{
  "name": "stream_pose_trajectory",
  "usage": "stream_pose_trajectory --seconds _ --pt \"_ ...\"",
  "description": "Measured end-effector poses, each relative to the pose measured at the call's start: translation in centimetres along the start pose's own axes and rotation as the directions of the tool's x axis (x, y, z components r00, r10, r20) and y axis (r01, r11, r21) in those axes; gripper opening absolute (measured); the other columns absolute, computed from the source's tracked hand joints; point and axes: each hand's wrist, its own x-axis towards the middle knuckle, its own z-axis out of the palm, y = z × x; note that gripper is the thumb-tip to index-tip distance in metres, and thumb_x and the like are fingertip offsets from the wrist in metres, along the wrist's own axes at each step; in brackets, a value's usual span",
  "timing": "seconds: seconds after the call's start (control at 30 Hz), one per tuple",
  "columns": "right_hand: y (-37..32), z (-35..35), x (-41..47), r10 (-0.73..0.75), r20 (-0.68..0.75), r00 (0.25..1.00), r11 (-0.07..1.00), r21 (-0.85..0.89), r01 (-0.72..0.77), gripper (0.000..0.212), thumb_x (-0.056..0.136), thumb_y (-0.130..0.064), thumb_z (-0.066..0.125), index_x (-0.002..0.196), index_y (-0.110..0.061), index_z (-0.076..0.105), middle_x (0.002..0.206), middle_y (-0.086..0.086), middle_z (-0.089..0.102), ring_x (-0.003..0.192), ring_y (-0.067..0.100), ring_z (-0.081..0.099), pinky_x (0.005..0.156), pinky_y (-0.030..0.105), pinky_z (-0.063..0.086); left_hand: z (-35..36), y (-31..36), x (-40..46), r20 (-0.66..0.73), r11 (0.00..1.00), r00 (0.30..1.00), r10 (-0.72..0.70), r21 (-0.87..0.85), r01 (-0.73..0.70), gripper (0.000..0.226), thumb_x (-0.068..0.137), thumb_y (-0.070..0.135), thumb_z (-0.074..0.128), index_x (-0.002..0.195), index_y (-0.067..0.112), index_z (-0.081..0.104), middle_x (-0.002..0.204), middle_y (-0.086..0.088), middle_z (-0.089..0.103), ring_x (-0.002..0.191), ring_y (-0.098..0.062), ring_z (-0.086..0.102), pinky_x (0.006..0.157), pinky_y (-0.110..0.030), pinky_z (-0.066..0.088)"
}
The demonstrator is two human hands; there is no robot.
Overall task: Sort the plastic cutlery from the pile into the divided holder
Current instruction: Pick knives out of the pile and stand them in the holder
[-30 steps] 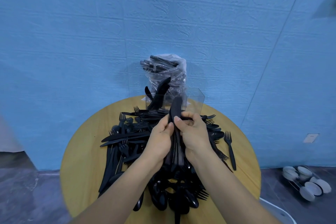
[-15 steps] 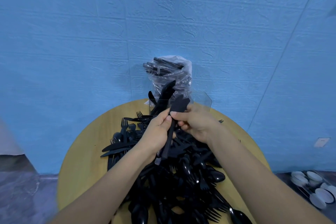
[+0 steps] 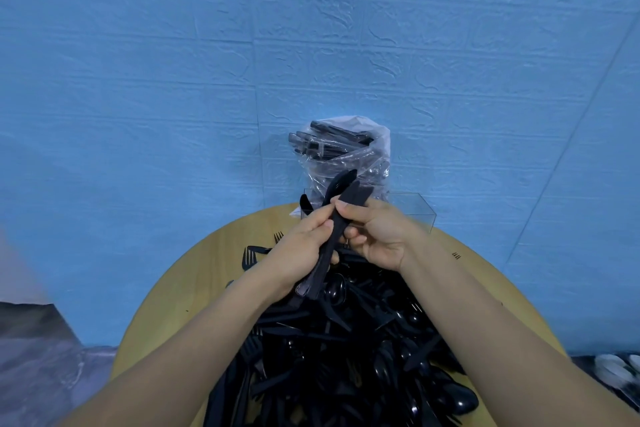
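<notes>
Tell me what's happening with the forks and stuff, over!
Left hand and right hand both grip a knife bundle. Holder behind, untouched. Pile still big.

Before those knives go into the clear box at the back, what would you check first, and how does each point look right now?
1. Bundle of black knives held firmly: ok; the left hand grips it and the right hand pinches its upper end.
2. Only knives in the bundle: cannot tell; the pieces overlap.
3. Clear divided holder within reach: ok; it stands just behind the hands.
4. Free compartment: cannot tell; the hands hide most of it, and a plastic bag of cutlery stands in or behind it.
5. Path clear: ok; nothing lies between bundle and holder.
6. Pile of cutlery safely on the round table: ok.
</notes>
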Motion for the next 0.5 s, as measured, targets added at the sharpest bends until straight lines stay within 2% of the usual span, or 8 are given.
stream_pose_trajectory --seconds 0.07,0.17,0.23,0.33,0.43,0.5 --pt "-0.1 0.1 0.7 -0.026 -0.013 1.0 0.999 0.02 0.026 0.005 0.094 -0.006 0.053 0.096 -0.01 0.054 0.053 0.002 0.058 0.034 0.004 0.04 0.03 0.012 0.028 -0.2 0.0 0.7 -0.018 0.998 0.999 0.037 0.047 -0.036 0.035 0.103 0.016 0.03 0.131 0.034 0.041 0.087 0.004 0.062 0.06 -0.005 0.059 0.057 -0.02 0.049" --pt "-0.5 0.0 1.5 -0.049 -0.052 0.997 0.997 0.057 0.052 0.009 0.094 -0.004 0.052 0.087 -0.01 0.052 0.062 0.005 0.054 0.033 0.004 0.038 0.029 0.012 0.026 -0.6 0.2 1.3 -0.079 0.993 0.991 0.104 0.069 -0.099 0.033 0.101 0.011 0.036 0.128 0.029 0.038 0.083 0.005 0.062 0.069 -0.009 0.064 0.063 -0.021 0.051" --pt "-1.0 -0.5 1.9 -0.067 -0.102 0.993 0.994 0.076 0.075 0.014 0.094 -0.003 0.053 0.081 -0.009 0.051 0.067 0.006 0.053 0.033 0.003 0.037 0.029 0.012 0.025 -1.4 0.1 1.5 -0.218 0.975 0.962 0.168 0.18 -0.129 0.03 0.098 0.01 0.042 0.123 0.025 0.041 0.084 0.008 0.058 0.071 -0.007 0.059 0.06 -0.015 0.047" --pt "-1.6 -1.6 2.4 -0.101 -0.153 0.983 0.991 0.069 0.113 0.012 0.092 -0.003 0.055 0.081 -0.009 0.053 0.074 0.007 0.055 0.036 0.004 0.037 0.031 0.012 0.025 -3.3 -1.0 2.0 -0.443 0.931 0.864 0.239 0.358 -0.074 0.023 0.094 0.012 0.051 0.115 0.019 0.046 0.085 0.009 0.052 0.063 -0.001 0.05 0.052 -0.013 0.038" --pt "-1.6 -2.3 2.7 -0.126 -0.152 0.98 0.99 0.039 0.133 0.006 0.092 -0.004 0.055 0.087 -0.008 0.054 0.077 0.007 0.055 0.039 0.004 0.037 0.032 0.012 0.026 -4.4 -1.9 3.6 -0.474 0.921 0.863 0.177 0.389 0.025 0.019 0.093 0.017 0.056 0.111 0.015 0.05 0.084 0.01 0.051 0.072 -0.005 0.05 0.056 -0.017 0.036" --pt "-1.7 -2.4 3.1 -0.148 -0.145 0.978 0.988 0.031 0.154 0.006 0.092 -0.005 0.056 0.088 -0.008 0.053 0.076 0.006 0.054 0.04 0.005 0.037 0.032 0.013 0.026 -4.5 -1.7 5.3 -0.446 0.917 0.882 0.155 0.398 0.04 0.01 0.092 0.019 0.058 0.102 0.016 0.055 0.085 0.008 0.054 0.082 -0.013 0.057 0.065 -0.02 0.043"
